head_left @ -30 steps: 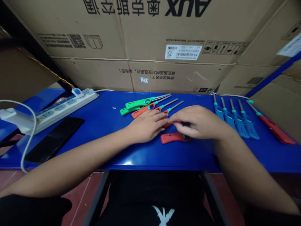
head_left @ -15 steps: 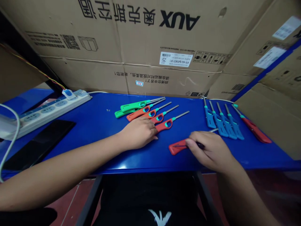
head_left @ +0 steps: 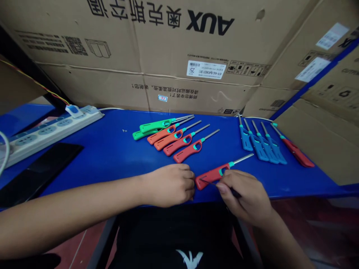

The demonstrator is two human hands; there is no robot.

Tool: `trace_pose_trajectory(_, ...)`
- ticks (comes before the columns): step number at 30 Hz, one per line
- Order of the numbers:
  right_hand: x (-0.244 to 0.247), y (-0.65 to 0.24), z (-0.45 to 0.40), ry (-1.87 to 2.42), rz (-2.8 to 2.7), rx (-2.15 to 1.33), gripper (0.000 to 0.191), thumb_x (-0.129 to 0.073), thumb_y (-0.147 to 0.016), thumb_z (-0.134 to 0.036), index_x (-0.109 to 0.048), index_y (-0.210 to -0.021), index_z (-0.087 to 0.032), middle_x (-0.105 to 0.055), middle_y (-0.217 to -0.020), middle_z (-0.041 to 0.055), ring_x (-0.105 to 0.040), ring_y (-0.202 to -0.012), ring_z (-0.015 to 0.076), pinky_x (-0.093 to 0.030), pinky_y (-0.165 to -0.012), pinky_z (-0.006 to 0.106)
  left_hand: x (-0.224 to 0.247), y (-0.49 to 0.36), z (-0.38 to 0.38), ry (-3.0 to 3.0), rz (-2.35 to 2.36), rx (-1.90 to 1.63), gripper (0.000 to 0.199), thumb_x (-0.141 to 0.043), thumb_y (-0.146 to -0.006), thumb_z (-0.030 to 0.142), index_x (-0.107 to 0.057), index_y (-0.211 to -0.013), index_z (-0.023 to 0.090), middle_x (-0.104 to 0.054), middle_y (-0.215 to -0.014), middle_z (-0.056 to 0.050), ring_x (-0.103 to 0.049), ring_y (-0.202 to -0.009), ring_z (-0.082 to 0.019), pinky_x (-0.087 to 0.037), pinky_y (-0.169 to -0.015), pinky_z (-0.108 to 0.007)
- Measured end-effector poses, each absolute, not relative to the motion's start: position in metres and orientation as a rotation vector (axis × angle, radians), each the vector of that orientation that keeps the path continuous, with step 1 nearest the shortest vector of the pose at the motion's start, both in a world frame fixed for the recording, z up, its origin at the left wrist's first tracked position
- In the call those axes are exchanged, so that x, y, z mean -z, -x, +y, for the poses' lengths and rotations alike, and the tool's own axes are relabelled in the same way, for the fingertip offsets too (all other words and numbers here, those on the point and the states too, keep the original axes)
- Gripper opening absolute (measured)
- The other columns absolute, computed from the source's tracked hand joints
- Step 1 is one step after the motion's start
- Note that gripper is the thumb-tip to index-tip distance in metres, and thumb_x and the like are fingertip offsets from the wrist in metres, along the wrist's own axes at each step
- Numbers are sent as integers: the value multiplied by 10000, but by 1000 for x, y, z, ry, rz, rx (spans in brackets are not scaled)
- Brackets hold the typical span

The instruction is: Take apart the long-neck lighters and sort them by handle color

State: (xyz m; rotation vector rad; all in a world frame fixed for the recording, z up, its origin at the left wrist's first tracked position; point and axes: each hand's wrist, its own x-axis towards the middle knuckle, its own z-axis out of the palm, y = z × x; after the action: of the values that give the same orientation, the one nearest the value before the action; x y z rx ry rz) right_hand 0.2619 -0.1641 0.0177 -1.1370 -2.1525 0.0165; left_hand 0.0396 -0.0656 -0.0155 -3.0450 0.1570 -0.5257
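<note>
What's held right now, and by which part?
Right hand: thin tool, by its dark handle. Left hand: curled near the butt of the nearest lighter; can't tell whether it grips anything.

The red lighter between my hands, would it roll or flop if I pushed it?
The lighter would probably slide rather than roll: its handle looks broad and lies on a smooth-looking table. Its straight metal tube suggests it would stay stiff.

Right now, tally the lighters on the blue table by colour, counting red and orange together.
Green lighters: 2
Red or orange lighters: 6
Blue lighters: 4
Total: 12
</note>
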Motion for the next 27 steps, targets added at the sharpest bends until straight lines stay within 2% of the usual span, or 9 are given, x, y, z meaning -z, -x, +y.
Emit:
trace_pose_trajectory(3, -17, -258, -169, 1118, -2177, -36, 256, -485, -981, -239, -542, -733, -230, -556, -582, -25, -527, -523, 129, -428, -540, 272, 13, -40, -69, 3004, 110, 609, 290, -553, -1006, 284, -678, -764, 182, -679, -765, -56, -618, -771, -187, -483, -705, -336)
trace_pose_trajectory(6, -16, -257, -170, 1123, -2188, -31, 261, -480, -984, -246, -553, -734, -226, -575, -590, -20, -543, -537, 133, -439, -549, 279, 14, -41, -67, 3049, -72, 651, 322, -554, -997, 439, -663, -850, 174, -654, -822, -64, -593, -776, -195, -470, -656, -336)
trace_pose_trajectory(9, -16, -259, -171, 1122, -2218, -20, 260, -481, -989, -253, -547, -739, -224, -586, -600, -18, -549, -545, 134, -442, -559, 284, 17, -42, -66, 3100, -14, 597, 378, -559, -975, 527, -673, -925, 170, -672, -912, -78, -608, -803, -196, -495, -673, -338)
trace_pose_trajectory(14, -16, -266, -176, 1067, -2227, -88, 261, -486, -987, -251, -508, -727, -228, -555, -580, -30, -515, -525, 126, -410, -536, 274, 25, -45, -79, 3071, 117, 639, 299, -568, -986, 422, -706, -846, 197, -689, -865, -54, -624, -735, -181, -504, -634, -345)
trace_pose_trajectory(17, -18, -271, -180, 1069, -2199, -114, 248, -483, -988, -241, -512, -742, -230, -538, -572, -38, -512, -517, 120, -407, -531, 261, 29, -48, -86, 3069, 102, 639, 265, -542, -1006, 361, -717, -900, 193, -699, -896, -68, -649, -773, -171, -533, -659, -312)
trace_pose_trajectory(21, -21, -283, -178, 1159, -2165, -14, 243, -495, -978, -220, -517, -736, -238, -573, -586, -29, -546, -511, 122, -431, -533, 252, 25, -50, -80, 3104, 65, 596, 291, -537, -1005, 373, -700, -1121, 161, -715, -1007, -105, -677, -909, -201, -566, -760, -325)
trace_pose_trajectory(27, -21, -318, -143, 1363, -2130, 306, 302, -490, -980, -269, -517, -681, -237, -596, -565, -11, -570, -502, 142, -420, -533, 266, 4, -38, -43, 3014, -753, 627, 332, -494, -1002, 388, -712, -1129, 172, -717, -1011, -104, -655, -938, -243, -557, -849, -402)
